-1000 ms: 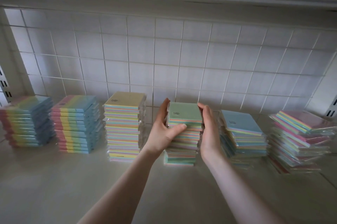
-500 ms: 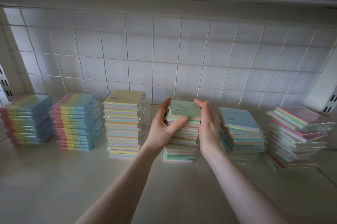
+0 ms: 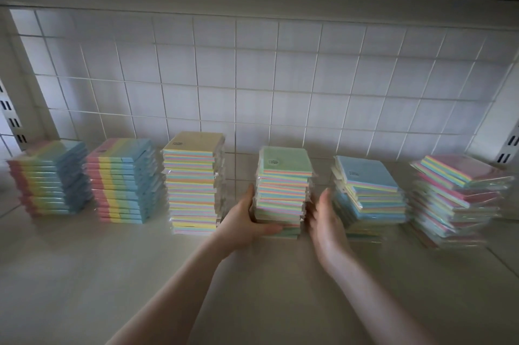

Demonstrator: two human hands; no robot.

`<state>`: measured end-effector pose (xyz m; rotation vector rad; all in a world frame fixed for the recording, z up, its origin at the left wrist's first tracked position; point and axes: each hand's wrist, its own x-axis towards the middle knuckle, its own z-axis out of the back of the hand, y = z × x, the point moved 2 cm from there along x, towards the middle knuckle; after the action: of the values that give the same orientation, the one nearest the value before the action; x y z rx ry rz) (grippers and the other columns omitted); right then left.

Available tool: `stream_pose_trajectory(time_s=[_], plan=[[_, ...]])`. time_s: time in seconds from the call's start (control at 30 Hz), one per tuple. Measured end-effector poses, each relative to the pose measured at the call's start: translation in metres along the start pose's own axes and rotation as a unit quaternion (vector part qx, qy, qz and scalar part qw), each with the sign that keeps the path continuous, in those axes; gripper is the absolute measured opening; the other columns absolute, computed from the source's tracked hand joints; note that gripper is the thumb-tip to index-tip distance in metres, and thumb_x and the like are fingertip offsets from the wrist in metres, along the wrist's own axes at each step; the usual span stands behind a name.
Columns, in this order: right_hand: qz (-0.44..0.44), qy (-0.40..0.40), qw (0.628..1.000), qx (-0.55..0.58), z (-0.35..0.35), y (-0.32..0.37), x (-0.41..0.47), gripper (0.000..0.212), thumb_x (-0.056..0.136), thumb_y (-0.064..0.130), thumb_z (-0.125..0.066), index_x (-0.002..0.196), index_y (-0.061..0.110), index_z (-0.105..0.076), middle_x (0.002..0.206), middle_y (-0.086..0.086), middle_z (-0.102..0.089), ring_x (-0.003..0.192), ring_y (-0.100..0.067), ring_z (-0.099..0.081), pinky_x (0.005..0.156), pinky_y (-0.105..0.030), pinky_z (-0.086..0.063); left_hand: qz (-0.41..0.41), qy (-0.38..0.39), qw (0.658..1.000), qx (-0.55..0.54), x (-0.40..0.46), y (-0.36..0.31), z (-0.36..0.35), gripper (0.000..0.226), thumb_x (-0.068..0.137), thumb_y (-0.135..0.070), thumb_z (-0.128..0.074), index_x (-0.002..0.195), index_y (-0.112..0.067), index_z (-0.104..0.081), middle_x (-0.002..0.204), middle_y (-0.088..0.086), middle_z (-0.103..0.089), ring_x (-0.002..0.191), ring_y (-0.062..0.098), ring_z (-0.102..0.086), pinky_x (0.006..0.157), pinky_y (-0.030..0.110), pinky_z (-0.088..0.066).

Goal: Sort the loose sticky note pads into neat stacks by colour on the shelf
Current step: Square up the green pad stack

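Nearest the camera, two bare forearms are seen reaching forward over the pale shelf (image 3: 112, 274). The left hand (image 3: 247, 221) is pressed against the left side of the green-topped stack (image 3: 282, 190), its thumb laid along the lowest pads and its fingers hidden behind the stack's side, so a full grip cannot be confirmed. The right hand (image 3: 323, 218) is held at the stack's lower right edge with fingers relaxed and apart; whether it is touching the wrapping cannot be told. The stack is stood on the shelf between the yellow-topped stack (image 3: 193, 181) and the blue-topped stack (image 3: 368, 193). Further along the row, two stacks with striped pads (image 3: 123, 179) are placed at the left, and a pink-topped stack (image 3: 460, 198) at the right, before a tiled wall (image 3: 252, 77). A topple is judged the main risk: the pads appear film-wrapped and slippery, and uneven pressure low down could shear the upper pads sideways. The blue-topped and pink-topped stacks are skewed and could be knocked over by a stray wrist. The right end is blurred, the small label print is unreadable, and the leftmost stack is partly cut off by the frame edge.
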<state>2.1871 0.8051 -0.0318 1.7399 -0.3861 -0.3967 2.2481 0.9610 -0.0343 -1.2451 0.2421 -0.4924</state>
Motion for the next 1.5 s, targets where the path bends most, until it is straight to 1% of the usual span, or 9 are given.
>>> stream_pose_trajectory(time_s=[0.07,0.2,0.4,0.5,0.67,1.0,1.17,1.33,1.5], plan=[[-0.02,0.021,0.999,0.013,-0.003,0.004,-0.001,0.06,0.084,0.071,-0.028,0.101,0.024,-0.062,0.117,0.0,-0.064,0.109,-0.014,-0.06,0.103,-0.034,-0.042,-0.006,-0.007,1.0,0.017,-0.002,-0.002,-0.001,0.074,0.066,-0.01,-0.084,0.131,-0.015,-0.048,0.104,-0.017,-0.067,0.093,-0.007,-0.062,0.082,0.013,-0.048],[-0.042,0.06,0.997,0.03,-0.001,0.002,-0.001,0.05,0.098,0.05,-0.017,0.105,0.02,-0.058,0.105,0.002,-0.064,0.096,-0.013,-0.06,0.067,-0.016,-0.047,-0.028,-0.014,0.998,0.062,-0.007,-0.008,-0.001,0.068,0.07,0.0,-0.079,0.13,-0.012,-0.048,0.096,-0.023,-0.06,0.077,-0.024,-0.055,0.069,0.002,-0.041],[-0.063,0.061,0.995,0.055,0.003,0.001,-0.004,0.058,0.097,0.052,-0.022,0.131,0.013,-0.047,0.132,-0.009,-0.055,0.116,-0.02,-0.054,0.091,-0.028,-0.041,-0.045,-0.028,0.984,0.172,-0.01,-0.015,-0.004,0.085,0.062,-0.014,-0.085,0.135,-0.015,-0.041,0.101,-0.016,-0.057,0.087,-0.004,-0.055,0.064,-0.001,-0.035],[-0.069,0.064,0.995,0.045,0.004,0.002,-0.004,0.06,0.097,0.052,-0.022,0.135,0.01,-0.045,0.133,-0.014,-0.054,0.114,-0.02,-0.054,0.091,-0.028,-0.039,-0.041,-0.04,0.972,0.226,-0.009,-0.014,-0.003,0.082,0.065,-0.026,-0.085,0.134,-0.017,-0.041,0.11,-0.002,-0.064,0.102,0.019,-0.06,0.066,0.017,-0.037],[-0.079,0.064,0.994,0.036,0.008,-0.002,0.002,0.067,0.096,0.055,-0.025,0.142,0.008,-0.038,0.132,-0.014,-0.056,0.111,-0.021,-0.057,0.09,-0.028,-0.043,-0.034,-0.063,0.965,0.252,-0.01,-0.011,-0.004,0.071,0.068,-0.029,-0.082,0.13,-0.021,-0.048,0.114,0.0,-0.065,0.105,0.022,-0.059,0.068,0.021,-0.036],[-0.049,0.068,0.996,-0.03,0.01,-0.001,0.002,0.047,0.099,0.048,-0.022,0.105,0.019,-0.059,0.097,0.0,-0.066,0.085,-0.01,-0.062,0.068,-0.012,-0.051,-0.036,-0.058,0.97,0.233,-0.012,-0.006,-0.004,0.061,0.074,-0.026,-0.077,0.128,-0.019,-0.048,0.109,0.0,-0.063,0.091,0.016,-0.054,0.065,0.02,-0.032],[0.009,0.03,0.998,-0.062,0.001,-0.004,-0.003,0.063,0.07,0.08,-0.037,0.074,0.029,-0.075,0.091,0.008,-0.071,0.102,-0.016,-0.062,0.108,-0.042,-0.037,-0.043,-0.059,0.983,0.165,-0.012,-0.006,-0.013,0.07,0.074,-0.025,-0.079,0.132,-0.013,-0.042,0.119,-0.002,-0.056,0.112,0.015,-0.054,0.078,0.016,-0.036],[-0.01,0.046,0.996,-0.075,-0.004,-0.002,-0.006,0.062,0.054,0.096,-0.032,0.079,0.054,-0.07,0.107,0.014,-0.068,0.114,-0.01,-0.056,0.111,-0.04,-0.032,-0.061,-0.066,0.988,0.121,-0.013,-0.006,-0.015,0.051,0.085,-0.027,-0.068,0.13,-0.018,-0.046,0.117,-0.009,-0.059,0.11,0.008,-0.056,0.086,0.019,-0.042],[-0.001,0.049,0.995,-0.087,-0.001,-0.005,0.001,0.099,0.034,0.103,-0.034,0.089,0.031,-0.072,0.11,0.008,-0.068,0.112,-0.013,-0.058,0.11,-0.041,-0.034,-0.081,-0.073,0.985,0.136,-0.013,-0.005,-0.011,0.042,0.086,-0.028,-0.067,0.124,-0.026,-0.051,0.098,-0.028,-0.058,0.094,-0.002,-0.057,0.076,0.006,-0.04]])
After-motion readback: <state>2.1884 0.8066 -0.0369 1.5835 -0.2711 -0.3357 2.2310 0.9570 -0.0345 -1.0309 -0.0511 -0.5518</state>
